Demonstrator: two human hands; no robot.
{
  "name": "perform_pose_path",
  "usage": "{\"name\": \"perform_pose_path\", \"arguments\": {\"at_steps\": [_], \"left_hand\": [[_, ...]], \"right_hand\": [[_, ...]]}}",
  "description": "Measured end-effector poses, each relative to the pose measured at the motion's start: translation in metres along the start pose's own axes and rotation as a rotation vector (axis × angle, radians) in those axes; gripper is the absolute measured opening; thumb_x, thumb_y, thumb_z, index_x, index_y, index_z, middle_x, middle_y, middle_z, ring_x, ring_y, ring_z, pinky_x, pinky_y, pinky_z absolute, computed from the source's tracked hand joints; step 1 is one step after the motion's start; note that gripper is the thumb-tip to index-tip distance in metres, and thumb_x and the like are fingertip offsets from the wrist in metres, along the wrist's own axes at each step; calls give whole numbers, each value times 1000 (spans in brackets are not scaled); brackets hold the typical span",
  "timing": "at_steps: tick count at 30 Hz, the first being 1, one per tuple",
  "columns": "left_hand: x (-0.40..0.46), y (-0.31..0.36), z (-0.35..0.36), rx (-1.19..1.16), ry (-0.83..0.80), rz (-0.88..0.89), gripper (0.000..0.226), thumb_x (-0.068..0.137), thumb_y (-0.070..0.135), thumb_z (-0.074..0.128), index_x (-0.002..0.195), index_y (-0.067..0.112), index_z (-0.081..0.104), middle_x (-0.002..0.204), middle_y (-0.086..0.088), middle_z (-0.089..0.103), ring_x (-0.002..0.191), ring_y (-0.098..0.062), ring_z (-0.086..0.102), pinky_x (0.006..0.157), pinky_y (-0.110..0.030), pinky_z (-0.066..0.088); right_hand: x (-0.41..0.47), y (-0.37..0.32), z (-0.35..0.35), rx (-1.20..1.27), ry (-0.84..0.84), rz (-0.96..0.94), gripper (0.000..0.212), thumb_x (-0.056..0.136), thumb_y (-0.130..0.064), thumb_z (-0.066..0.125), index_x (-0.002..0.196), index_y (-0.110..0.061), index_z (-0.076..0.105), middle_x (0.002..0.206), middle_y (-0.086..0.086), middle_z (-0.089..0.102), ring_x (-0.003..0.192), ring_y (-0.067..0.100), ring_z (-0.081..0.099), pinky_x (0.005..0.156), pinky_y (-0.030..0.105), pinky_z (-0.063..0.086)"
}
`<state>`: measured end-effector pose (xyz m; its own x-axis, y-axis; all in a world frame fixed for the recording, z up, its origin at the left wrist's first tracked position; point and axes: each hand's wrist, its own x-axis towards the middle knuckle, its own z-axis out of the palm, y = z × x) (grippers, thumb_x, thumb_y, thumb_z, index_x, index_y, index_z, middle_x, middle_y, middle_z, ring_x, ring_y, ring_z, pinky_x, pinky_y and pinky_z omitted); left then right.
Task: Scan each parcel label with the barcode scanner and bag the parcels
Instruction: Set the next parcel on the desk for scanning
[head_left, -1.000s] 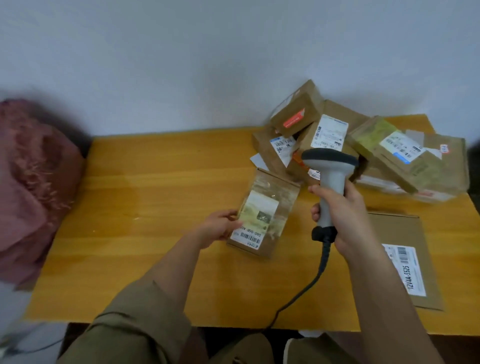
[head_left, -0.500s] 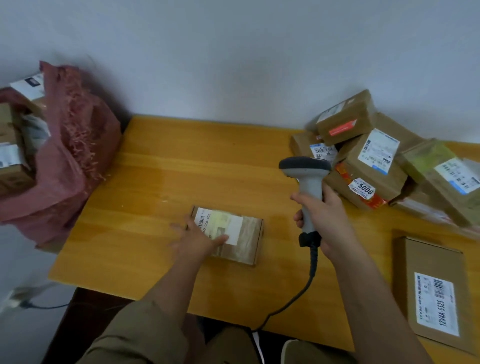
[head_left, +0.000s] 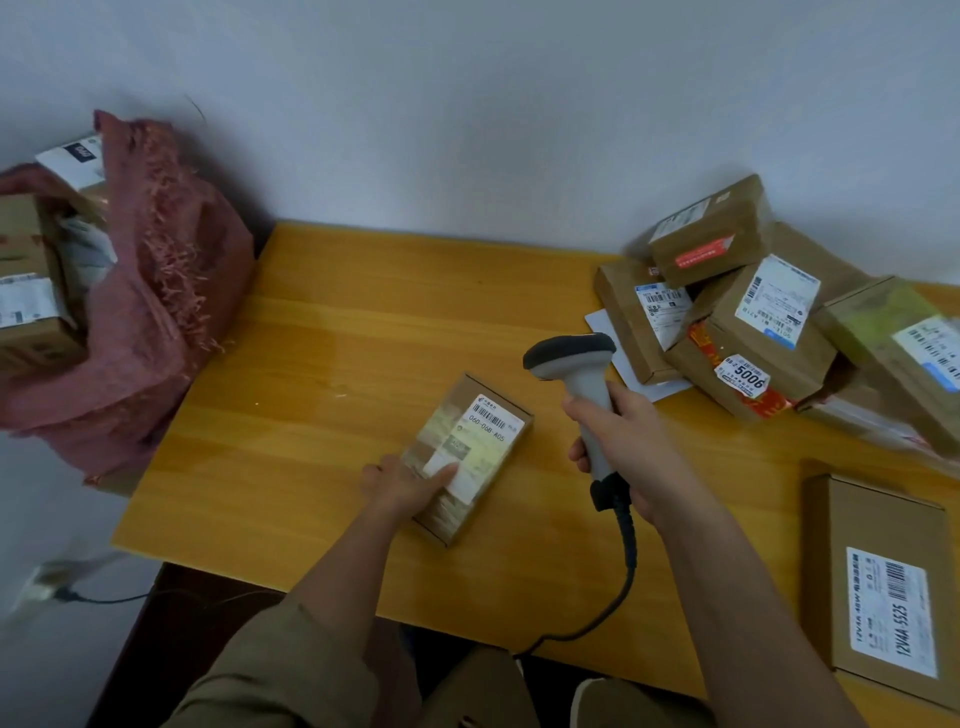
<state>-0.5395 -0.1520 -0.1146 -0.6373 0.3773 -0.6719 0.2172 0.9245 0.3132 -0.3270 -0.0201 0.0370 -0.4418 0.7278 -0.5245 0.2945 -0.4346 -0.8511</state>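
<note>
1. My left hand (head_left: 402, 488) presses the small brown cardboard parcel (head_left: 470, 457) flat on the yellow wooden table (head_left: 332, 415), fingers straight; a second ago it held the parcel tilted.
2. My right hand (head_left: 621, 449) grips the grey handheld barcode scanner (head_left: 576, 379), just right of the label; scanning looks imminent.
3. Far left, the red woven bag (head_left: 156, 312) waits.

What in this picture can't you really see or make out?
- Small parcel: the left hand covers its near corner; the small print on its label is too fine to read.
- Red sack: the left edge crops it, so its parcels can't be counted.
- Parcel pile: its right side is blurred and cropped.
- Barcode scanner: its scan window faces away.
</note>
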Motion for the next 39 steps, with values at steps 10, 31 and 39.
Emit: {"name": "perform_pose_path", "arguments": {"at_steps": [10,31,39], "left_hand": [[-13,20,23,-531,-34,-170,88,74,46,81,133,1,34,128,-14,49,82,-26,59,44,-30,53],[-22,35,38,-123,85,-9,61,84,62,61,110,7,64,79,2,56,72,-18,59,58,-29,48],[-34,54,58,-333,71,-84,99,73,61,72,141,5,28,135,-15,43,123,-32,45,98,-40,46]], "right_hand": [[-12,-17,19,82,-49,139,35,104,-39,46,117,-9,56,82,12,56,42,7,55,43,21,46],[-42,-36,8,61,-38,1,30,103,-34,48,100,-6,61,86,6,59,46,9,53,46,24,45],[-46,-36,7,18,-41,-15,30,104,-33,48,100,-6,61,84,11,58,48,10,54,49,27,45]]}}
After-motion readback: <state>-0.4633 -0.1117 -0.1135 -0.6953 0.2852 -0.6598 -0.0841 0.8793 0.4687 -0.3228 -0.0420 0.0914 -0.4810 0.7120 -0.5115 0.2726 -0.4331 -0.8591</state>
